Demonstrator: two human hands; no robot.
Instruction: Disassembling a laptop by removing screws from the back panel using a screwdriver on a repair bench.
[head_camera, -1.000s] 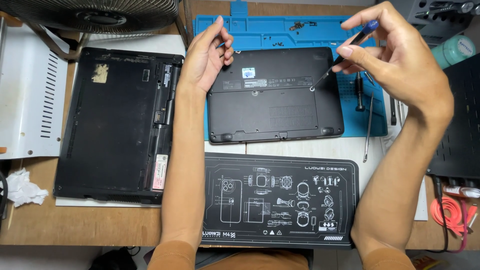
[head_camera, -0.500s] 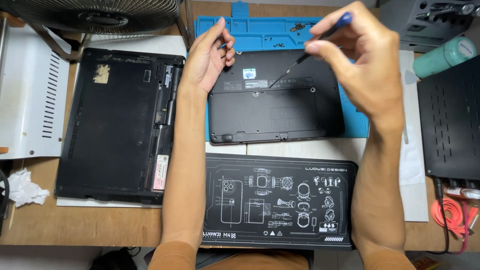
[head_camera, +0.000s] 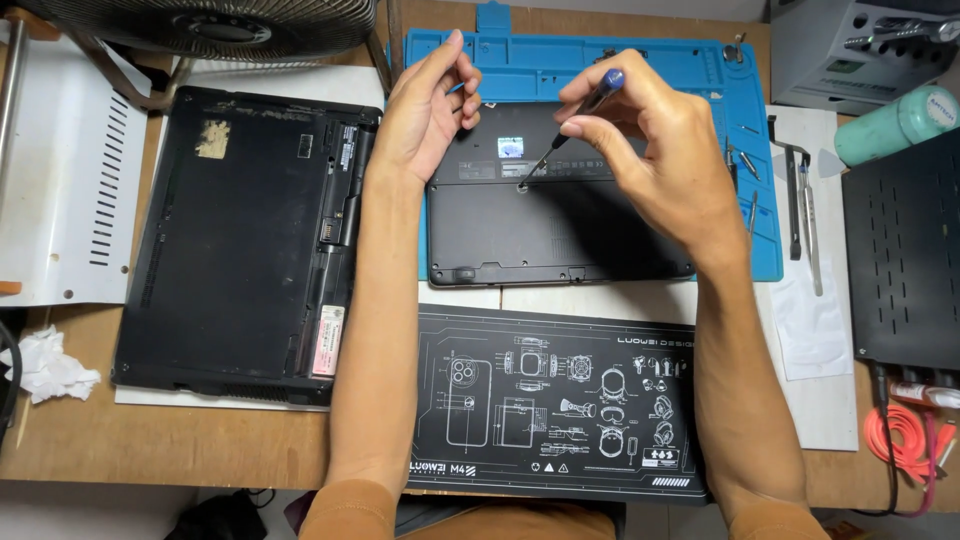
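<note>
Two laptops, undersides up: the large laptop (head_camera: 240, 240) lies left; the small laptop (head_camera: 555, 215) sits on one blue mat (head_camera: 660, 70), its near edge overhanging. One black printed mat (head_camera: 560, 400) lies nearer, bare. Right hand (head_camera: 655, 150) grips one screwdriver (head_camera: 575, 125), tip on the small laptop's underside. Left hand (head_camera: 425, 115), fingers loosely curled, holds nothing and rests at its far-left corner.

Both hands raised: left (head_camera: 428, 115) loosely curled, right (head_camera: 650, 150) pinching.

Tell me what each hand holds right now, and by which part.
The right hand pinches a small screwdriver by its blue-capped handle, tip down on the small laptop's underside. The left hand holds nothing that shows; it rests at the laptop's corner.
</note>
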